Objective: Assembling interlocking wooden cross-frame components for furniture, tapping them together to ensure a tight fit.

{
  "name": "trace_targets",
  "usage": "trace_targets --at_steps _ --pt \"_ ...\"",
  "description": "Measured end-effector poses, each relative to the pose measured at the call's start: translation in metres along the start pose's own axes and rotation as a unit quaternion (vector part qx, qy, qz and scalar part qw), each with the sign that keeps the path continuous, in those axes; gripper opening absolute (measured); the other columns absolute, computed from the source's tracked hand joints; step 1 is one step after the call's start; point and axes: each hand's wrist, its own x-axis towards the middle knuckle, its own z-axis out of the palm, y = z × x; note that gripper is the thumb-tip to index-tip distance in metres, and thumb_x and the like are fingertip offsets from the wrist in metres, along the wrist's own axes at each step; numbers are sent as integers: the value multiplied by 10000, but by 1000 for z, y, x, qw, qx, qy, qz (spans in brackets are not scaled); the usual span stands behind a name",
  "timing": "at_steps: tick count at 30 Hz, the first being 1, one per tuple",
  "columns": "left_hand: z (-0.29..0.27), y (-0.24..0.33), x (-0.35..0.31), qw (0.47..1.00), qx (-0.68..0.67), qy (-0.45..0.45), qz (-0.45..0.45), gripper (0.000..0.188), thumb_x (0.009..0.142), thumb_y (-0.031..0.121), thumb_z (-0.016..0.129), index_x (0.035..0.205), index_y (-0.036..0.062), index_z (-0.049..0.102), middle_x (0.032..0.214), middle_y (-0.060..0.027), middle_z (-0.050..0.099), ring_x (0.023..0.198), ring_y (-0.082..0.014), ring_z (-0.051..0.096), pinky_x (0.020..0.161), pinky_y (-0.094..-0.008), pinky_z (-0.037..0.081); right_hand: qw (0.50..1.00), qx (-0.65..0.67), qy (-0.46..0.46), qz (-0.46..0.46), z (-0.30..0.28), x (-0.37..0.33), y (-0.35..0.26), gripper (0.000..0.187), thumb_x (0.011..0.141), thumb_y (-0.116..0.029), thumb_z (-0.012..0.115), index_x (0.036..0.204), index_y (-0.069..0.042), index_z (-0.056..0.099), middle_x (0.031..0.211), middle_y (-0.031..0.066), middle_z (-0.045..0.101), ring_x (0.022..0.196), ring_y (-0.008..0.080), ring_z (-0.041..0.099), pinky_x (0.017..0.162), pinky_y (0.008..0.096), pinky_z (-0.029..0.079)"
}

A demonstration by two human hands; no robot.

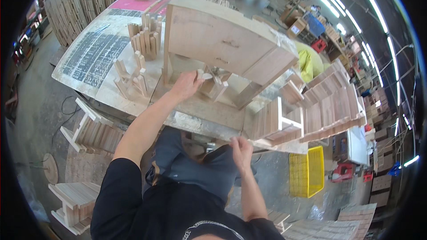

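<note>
My left hand [186, 85] reaches under a wooden housing [213, 40] on the workbench, its fingers closed around the end of a small pale wood piece [200, 74]. Right beside it, more short wood pieces [218, 90] stand inside the housing's opening; the mechanism behind them is mostly hidden. Lower down, at the front edge of the bench, my right hand [241, 152] hangs with curled fingers pressed together. Whatever may be in that hand is too small or hidden to make out.
Upright wood sticks [144, 38] and a smaller cluster [133, 78] stand on the left of the bench. Stacked slats [329, 102] fill its right end. A yellow crate [307, 173] sits on the floor at right; stacked wood [98, 135] stands at left.
</note>
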Motion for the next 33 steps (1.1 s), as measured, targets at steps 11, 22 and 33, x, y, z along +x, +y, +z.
trace_targets --at_steps 11,22,33 --pt "-28 3 -21 997 -61 10 -36 305 882 236 739 887 -54 643 790 -243 645 743 -407 623 684 -455 486 995 8 -102 -13 -17 -20 -24 193 963 -160 684 943 27 726 766 84 715 718 125 658 680 288 519" --pt "-145 57 -141 870 -407 -63 -270 235 945 226 694 861 6 688 792 -99 730 668 -191 706 549 -290 533 883 -148 -113 -431 15 43 -139 553 745 2 807 1270 -46 640 1300 198 619 1127 375 649 898 427 558" --pt "-202 -42 -178 880 -173 368 -246 399 956 181 682 1234 -90 590 1075 -160 699 1014 -253 695 938 -373 555 914 170 -201 -310 185 141 -285 254 961 -152 694 1106 -20 533 880 130 700 720 202 654 680 339 521"
